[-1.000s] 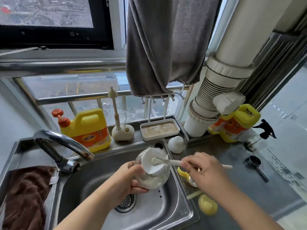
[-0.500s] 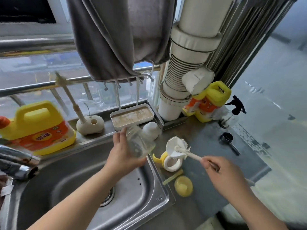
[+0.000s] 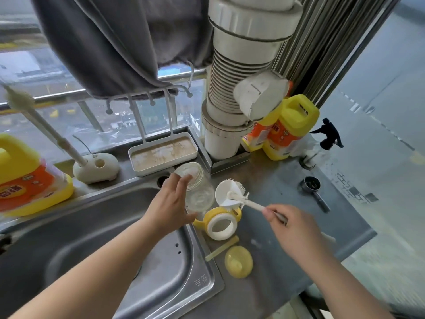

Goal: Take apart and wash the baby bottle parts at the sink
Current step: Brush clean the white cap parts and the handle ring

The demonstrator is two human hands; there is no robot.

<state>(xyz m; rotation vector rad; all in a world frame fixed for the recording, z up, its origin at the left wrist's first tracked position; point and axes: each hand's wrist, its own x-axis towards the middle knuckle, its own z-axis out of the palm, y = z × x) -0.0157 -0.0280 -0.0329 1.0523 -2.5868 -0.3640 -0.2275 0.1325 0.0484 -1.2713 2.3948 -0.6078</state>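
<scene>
Only the head view here, so it all comes from that one. The left hand (image 3: 171, 203) is wrapped around the clear bottle body (image 3: 197, 189), holding it tilted right at the corner where the sink (image 3: 161, 261) meets the table (image 3: 287, 226), open mouth pointing back toward the tray (image 3: 163, 153). The right hand (image 3: 296, 229) is gripping the handle of the white brush (image 3: 230, 192), whose bristle head sits just beside the bottle and above the yellow collar ring (image 3: 222, 223).

Progress-wise: the taking-apart bit looks done to me. The collar ring, a pale straw piece (image 3: 222, 248) and a yellow cap (image 3: 239, 261) are all lying loose on the table just right of the sink. Can't tell from this if the bottle is fully clean or rinsed. My guess is the small parts still need scrubbing and everything still needs a rinse, so maybe halfway.

Compared with a second ago: back then the bottle was over the basin with the brush head up against it, tap and brown cloth in view on the left. Now the view has swung right, the tap is gone from the shot, the bottle has come up to the sink's far right corner and the brush is out, hovering over the collar. The detergent jug (image 3: 27, 178) has slid to the left edge.
</scene>
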